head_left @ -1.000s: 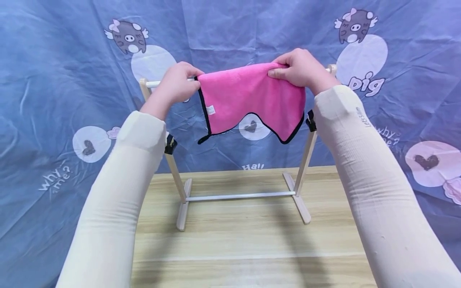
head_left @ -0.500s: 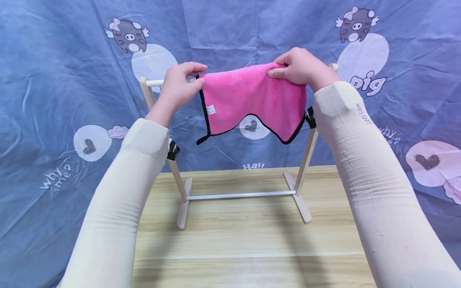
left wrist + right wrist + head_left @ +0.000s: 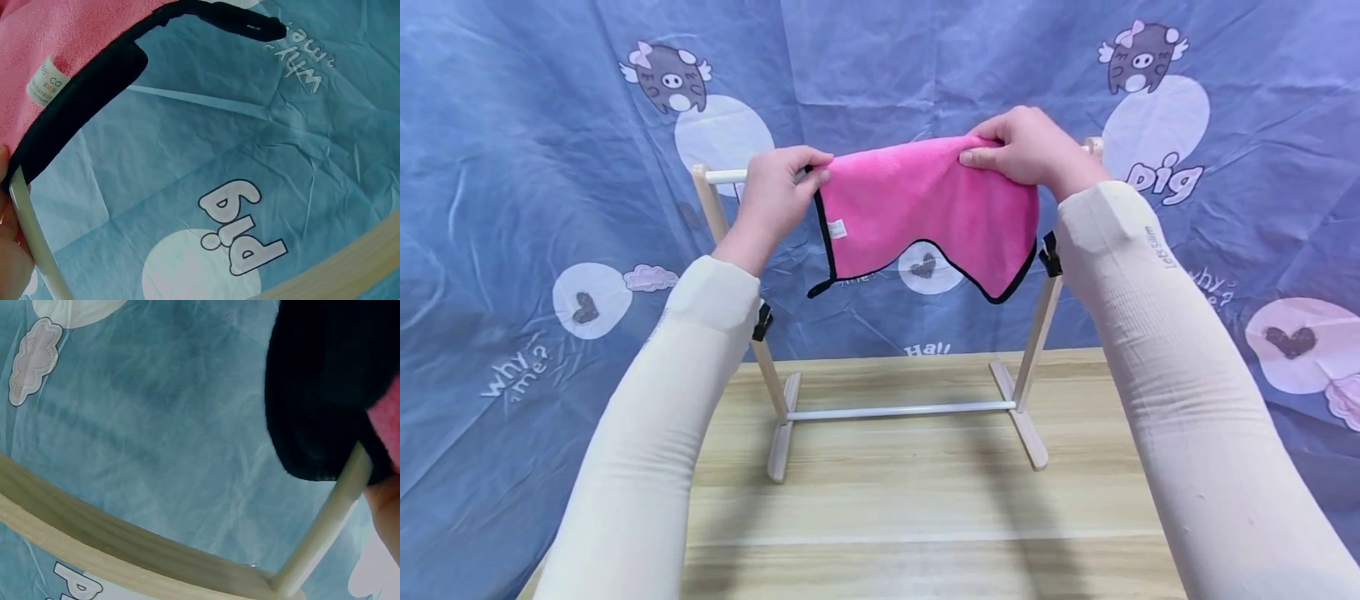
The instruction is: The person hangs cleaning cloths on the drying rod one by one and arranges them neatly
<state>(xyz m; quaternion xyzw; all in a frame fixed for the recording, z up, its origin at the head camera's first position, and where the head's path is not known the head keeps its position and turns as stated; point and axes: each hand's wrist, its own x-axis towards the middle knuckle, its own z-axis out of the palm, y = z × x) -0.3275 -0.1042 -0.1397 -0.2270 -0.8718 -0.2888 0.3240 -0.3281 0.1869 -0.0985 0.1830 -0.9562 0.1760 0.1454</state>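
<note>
A pink towel (image 3: 895, 200) with black edging hangs folded over the white top bar (image 3: 726, 177) of a small wooden rack. At its upper left corner my left hand (image 3: 777, 196) pinches the cloth between thumb and fingers. My right hand (image 3: 1032, 150) grips the upper edge farther right, thumb in front, fingers mostly behind. A white label (image 3: 49, 81) and a black loop (image 3: 231, 20) show on the towel in the left wrist view. In the right wrist view a dark part of the towel (image 3: 319, 394) hangs by the bar (image 3: 325, 525). The towel hides most of the bar.
The rack's wooden posts (image 3: 1037, 329) carry black clips (image 3: 763, 322) and stand on feet (image 3: 780, 454) joined by a lower white rod (image 3: 902, 410). Beneath is a wood-patterned surface (image 3: 910, 500). A blue printed cloth (image 3: 587, 183) hangs close behind.
My left hand loosened its fingers at the towel's left corner, shifted slightly right, and pinches the cloth again. The right hand keeps its grip in nearly the same place.
</note>
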